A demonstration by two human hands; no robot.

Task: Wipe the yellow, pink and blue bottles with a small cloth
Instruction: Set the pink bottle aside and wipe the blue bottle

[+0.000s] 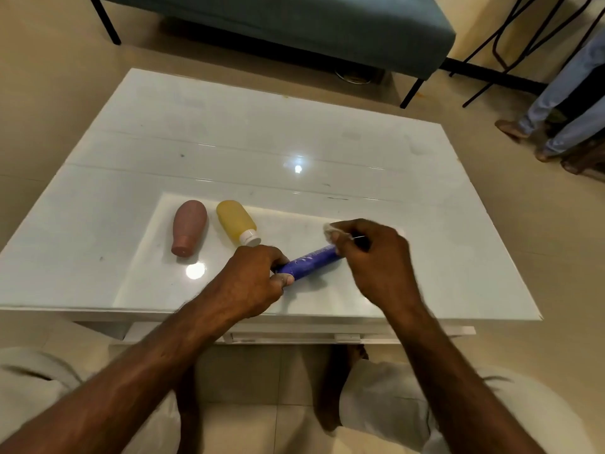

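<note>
1. Head view: the blue bottle [311,262] lay slanted, held just above or on the white tabletop [229,152]; which, I could not tell.
2. The left hand [253,283] was closed round the blue bottle's near end, thumb and fingers pinching it.
3. The right hand [370,257] was closed at the blue bottle's far end, gripping a small white cloth [330,229] that peeked out above its fingers.
4. The yellow bottle [236,221] lay just left of the blue bottle, its white cap toward the left hand; the pink bottle [189,227] lay further left, beside the yellow one.
5. The blue bottle looked light, stiff and smooth plastic, likely slippery. Holding it firmly at one end seemed best, leaving the barrel free for the cloth.
</note>
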